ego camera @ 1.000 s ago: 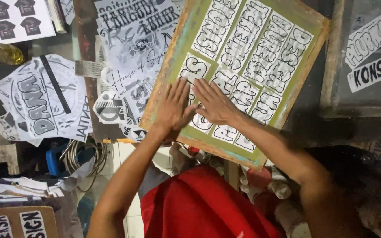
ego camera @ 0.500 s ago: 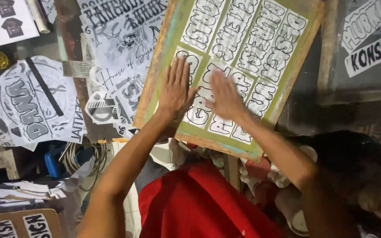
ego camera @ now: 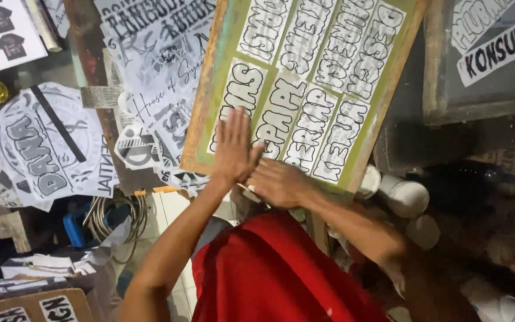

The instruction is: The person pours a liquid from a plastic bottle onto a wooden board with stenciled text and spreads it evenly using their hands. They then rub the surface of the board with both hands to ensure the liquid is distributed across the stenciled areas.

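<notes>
A wooden-framed printing screen [ego camera: 305,89] with green mesh and several paper lettering sheets lies tilted in front of me. My left hand [ego camera: 233,146] lies flat, fingers together, on a lettering sheet near the frame's lower left corner. My right hand [ego camera: 278,182] rests palm down on the frame's near edge, just right of the left hand and touching it. Neither hand grips anything. A red cloth [ego camera: 275,274] covers my lap below the hands.
Printed paper designs [ego camera: 37,149] are spread at left. Another dark framed screen [ego camera: 478,65] stands at right. White cups [ego camera: 403,194] sit by the frame's right corner. A coiled cable [ego camera: 114,211] and a cardboard piece [ego camera: 31,307] lie lower left.
Both hands slid down the lettering sheets toward the frame's near edge. The right hand moved from beside the left to below it, and the view shifted slightly.
</notes>
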